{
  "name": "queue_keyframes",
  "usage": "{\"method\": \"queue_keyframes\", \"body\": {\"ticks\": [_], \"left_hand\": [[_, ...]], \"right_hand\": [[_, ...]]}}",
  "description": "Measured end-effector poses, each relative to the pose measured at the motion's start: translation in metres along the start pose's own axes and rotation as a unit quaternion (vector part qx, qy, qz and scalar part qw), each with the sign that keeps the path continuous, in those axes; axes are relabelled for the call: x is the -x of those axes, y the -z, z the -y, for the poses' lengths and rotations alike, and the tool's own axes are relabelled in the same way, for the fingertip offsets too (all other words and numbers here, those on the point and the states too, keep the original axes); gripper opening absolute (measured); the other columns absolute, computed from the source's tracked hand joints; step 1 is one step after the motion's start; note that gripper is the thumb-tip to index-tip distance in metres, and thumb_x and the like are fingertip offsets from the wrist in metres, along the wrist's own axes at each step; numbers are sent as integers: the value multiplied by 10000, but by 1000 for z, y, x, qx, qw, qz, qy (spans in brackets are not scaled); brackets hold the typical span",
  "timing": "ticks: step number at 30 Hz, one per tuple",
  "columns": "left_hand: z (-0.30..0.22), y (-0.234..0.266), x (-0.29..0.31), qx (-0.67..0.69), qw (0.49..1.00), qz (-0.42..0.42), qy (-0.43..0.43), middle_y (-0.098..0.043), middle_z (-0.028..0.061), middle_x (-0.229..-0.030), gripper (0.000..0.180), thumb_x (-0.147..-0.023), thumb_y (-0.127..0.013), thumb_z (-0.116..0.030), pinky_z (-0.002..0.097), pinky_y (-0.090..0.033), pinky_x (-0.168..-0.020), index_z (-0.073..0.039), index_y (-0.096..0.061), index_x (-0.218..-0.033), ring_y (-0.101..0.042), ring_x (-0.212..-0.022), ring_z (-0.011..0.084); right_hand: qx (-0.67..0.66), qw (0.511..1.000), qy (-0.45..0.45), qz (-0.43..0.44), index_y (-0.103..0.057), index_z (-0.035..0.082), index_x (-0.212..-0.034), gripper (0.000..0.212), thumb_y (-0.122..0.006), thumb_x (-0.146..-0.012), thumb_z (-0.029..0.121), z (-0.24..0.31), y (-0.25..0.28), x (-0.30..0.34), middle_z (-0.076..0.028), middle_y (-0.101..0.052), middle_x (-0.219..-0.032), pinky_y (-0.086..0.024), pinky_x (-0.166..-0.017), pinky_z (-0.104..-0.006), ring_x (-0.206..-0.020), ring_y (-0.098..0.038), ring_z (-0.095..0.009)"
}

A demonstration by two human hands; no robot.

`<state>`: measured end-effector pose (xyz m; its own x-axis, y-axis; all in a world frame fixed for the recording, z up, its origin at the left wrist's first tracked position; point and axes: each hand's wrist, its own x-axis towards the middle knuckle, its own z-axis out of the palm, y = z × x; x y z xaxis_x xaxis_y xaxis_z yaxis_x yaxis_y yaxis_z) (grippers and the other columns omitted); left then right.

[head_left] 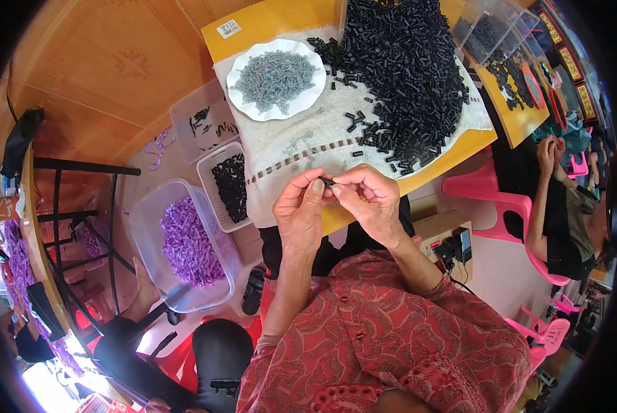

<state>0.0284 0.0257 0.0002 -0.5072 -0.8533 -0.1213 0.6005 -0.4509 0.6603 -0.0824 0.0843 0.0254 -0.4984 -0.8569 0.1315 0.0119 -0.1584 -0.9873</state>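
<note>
Over the near edge of the cloth-covered table, my left hand (301,206) and my right hand (372,202) meet fingertip to fingertip. Both pinch one small black cylindrical piece (328,182), partly hidden by the thumbs. Ahead lies a large heap of similar small black pieces (405,82) on the white cloth (274,141). To its left stands a white scalloped plate (237,98) bearing a pile of small clear pieces (277,77). A few more clear bits lie loose on the cloth between the plate and my hands.
Left of the table stand a white basket of black parts (230,186), a clear tub (150,227) of purple pieces (190,242) and a shallow clear bin (202,127). A pink chair (491,199) stands at right, with another person (560,206) seated there. Someone's legs show lower left.
</note>
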Motion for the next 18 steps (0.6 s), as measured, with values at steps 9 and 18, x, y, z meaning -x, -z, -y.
{"method": "queue_keyframes", "body": {"ticks": [9, 18], "left_hand": [[-5, -3, 3, -131, 990, -23, -43, -649, 89, -922, 190, -912, -562, -12, 268, -505, -729, 40, -613, -1087, -606, -769, 131], [-6, -1, 2, -150, 988, -17, -34, -648, 56, -874, 177, -907, -580, -25, 241, -497, -707, 33, -630, -1067, -605, -739, 112]], "right_hand": [[71, 997, 41, -5, -628, -36, -885, 82, -631, -803, -43, 3, 0, -1, -66, -625, -801, -500, -554, -205, -668, -639, -88], [157, 982, 101, 40, -626, -29, -896, 95, -650, -806, -47, 18, 4, -6, -90, -619, -804, -524, -562, -218, -688, -660, -123]]}}
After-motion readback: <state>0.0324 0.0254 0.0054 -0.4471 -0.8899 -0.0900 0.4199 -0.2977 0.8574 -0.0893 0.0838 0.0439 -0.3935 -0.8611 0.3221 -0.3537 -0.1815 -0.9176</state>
